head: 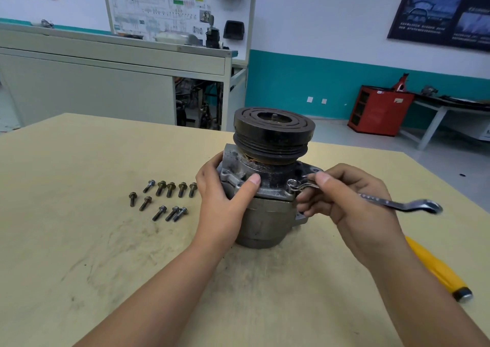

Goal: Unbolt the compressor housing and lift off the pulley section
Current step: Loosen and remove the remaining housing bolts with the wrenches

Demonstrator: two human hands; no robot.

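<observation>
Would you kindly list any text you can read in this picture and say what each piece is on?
"HV": heading of the white diagram board on the wall; the rest is blurred.
Dark poster: lettering too blurred to read.
Wrench: stamped marks too small to read.
Compressor: no text visible.

Lighting's pretty even for us here: bright, soft, coming from overhead, no harsh glare. We only get faint shadows on the table (79,240), right under the compressor (265,222) and the bolts (171,189). The wrench (376,199) picks up small highlights, and its far end looks a bit smeared. The wide-angle lens tilts the wall poster (440,9) and bows the cabinet (92,89) near the edges. Background is soft for us, with the print unreadable.
</observation>
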